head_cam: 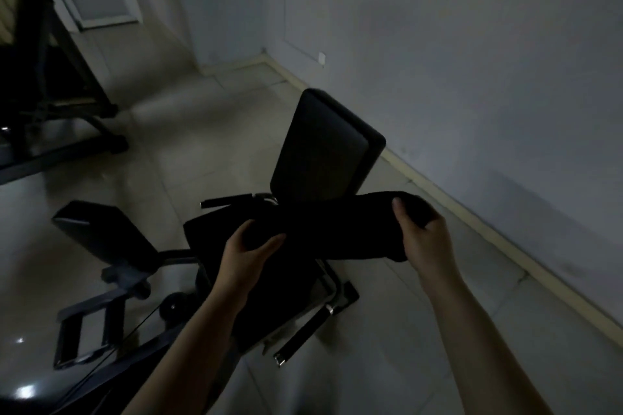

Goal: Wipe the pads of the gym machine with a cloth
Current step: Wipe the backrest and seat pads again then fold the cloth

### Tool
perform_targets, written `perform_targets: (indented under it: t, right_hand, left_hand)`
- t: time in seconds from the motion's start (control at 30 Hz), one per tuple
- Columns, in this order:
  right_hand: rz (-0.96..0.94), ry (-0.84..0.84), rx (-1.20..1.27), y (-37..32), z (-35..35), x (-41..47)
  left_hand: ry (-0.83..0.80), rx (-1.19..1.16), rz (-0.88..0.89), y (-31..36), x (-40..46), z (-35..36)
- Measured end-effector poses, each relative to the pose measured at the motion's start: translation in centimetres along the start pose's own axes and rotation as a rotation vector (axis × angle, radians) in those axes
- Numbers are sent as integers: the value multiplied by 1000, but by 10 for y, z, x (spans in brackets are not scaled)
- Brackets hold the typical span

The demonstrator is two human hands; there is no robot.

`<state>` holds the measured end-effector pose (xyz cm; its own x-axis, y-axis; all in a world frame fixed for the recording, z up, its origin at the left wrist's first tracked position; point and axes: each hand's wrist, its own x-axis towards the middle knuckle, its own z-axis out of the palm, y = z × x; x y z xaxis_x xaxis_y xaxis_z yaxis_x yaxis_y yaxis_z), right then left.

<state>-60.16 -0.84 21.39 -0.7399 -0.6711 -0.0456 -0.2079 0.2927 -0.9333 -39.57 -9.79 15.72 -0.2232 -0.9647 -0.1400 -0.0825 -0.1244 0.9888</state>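
The room is dim. A black cloth (337, 229) is stretched between my two hands above the gym machine's seat. My left hand (247, 254) grips its left end and my right hand (423, 232) grips its right end, fingers curled over the top edge. Behind the cloth stands the machine's black back pad (320, 148), upright and tilted away. Its dark seat pad (279, 293) lies under my left forearm, partly hidden. A second black pad (101, 232) sits lower left on a metal arm.
Two black handle grips (301, 333) (229, 201) stick out beside the seat. A wheel (173, 305) and metal frame (84, 330) sit lower left. Another dark machine (50, 104) stands at the far left. A grey wall (472, 77) runs along the right; the floor is pale tile.
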Motion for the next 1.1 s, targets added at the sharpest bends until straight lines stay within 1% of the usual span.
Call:
perform_targets:
  t: [0.1, 0.17, 0.23, 0.3, 0.33, 0.37, 0.4, 0.43, 0.47, 0.5, 0.57, 0.67, 0.7, 0.77, 0.87, 0.9, 0.97, 1.0, 1.03, 1.07, 1.1]
  right_hand:
    - [-187, -5, -113, -26, 13, -7]
    - [-281, -74, -155, -42, 27, -12]
    - [-299, -183, -115, -59, 36, -17]
    - [-245, -404, -39, -77, 42, -25]
    - [-211, -547, -61, -86, 46, -30]
    - [-206, -689, -153, -95, 49, -35]
    - [-244, -811, -303, -102, 54, -39]
    - [-301, -894, -453, -108, 60, -44]
    - [-367, -931, -567, -111, 65, -48]
    - [-422, -914, -627, -114, 70, -50]
    - [-505, -766, -651, -116, 74, -55]
    - [-583, -471, -650, -107, 75, -57]
    - [-573, -418, -633, -105, 74, -56]
    - [-472, -426, -540, -104, 72, -55]
    - [-235, -499, -244, -105, 71, -64]
    - [-157, -527, -152, -105, 73, -70]
    - [-13, -585, 39, -101, 82, -79]
    - [47, -583, 127, -100, 87, -82]
    - [92, -556, 196, -99, 90, -83]
    - [115, -531, 236, -98, 92, -82]
    - [127, -527, 258, -97, 91, -82]
  left_hand:
    - [-49, 154, 15, -2, 6, -32]
    - [-43, 285, -12, -8, 8, -55]
    - [-45, 434, -36, -13, 9, -73]
    - [-96, 519, 30, -13, 4, -82]
    - [-143, 518, 104, -7, 1, -81]
    - [-209, 483, 177, 2, -3, -77]
    - [-291, 409, 233, 16, -7, -72]
    - [-379, 321, 253, 31, -9, -66]
    - [-458, 235, 261, 43, -10, -60]
    - [-513, 168, 264, 54, -10, -56]
    - [-543, 102, 274, 66, -6, -54]
    - [-482, 102, 304, 72, -3, -57]
    - [-446, 114, 316, 72, -1, -58]
    - [-355, 138, 342, 70, -1, -60]
    - [-84, 122, 363, 61, -13, -58]
    - [-79, 64, 338, 60, -24, -55]
    - [-241, -190, 250, 61, -47, -47]
    - [-305, -308, 197, 62, -55, -46]
    - [-350, -357, 179, 63, -59, -48]
    - [-386, -321, 194, 63, -58, -52]
    - [-402, -221, 236, 63, -56, -56]
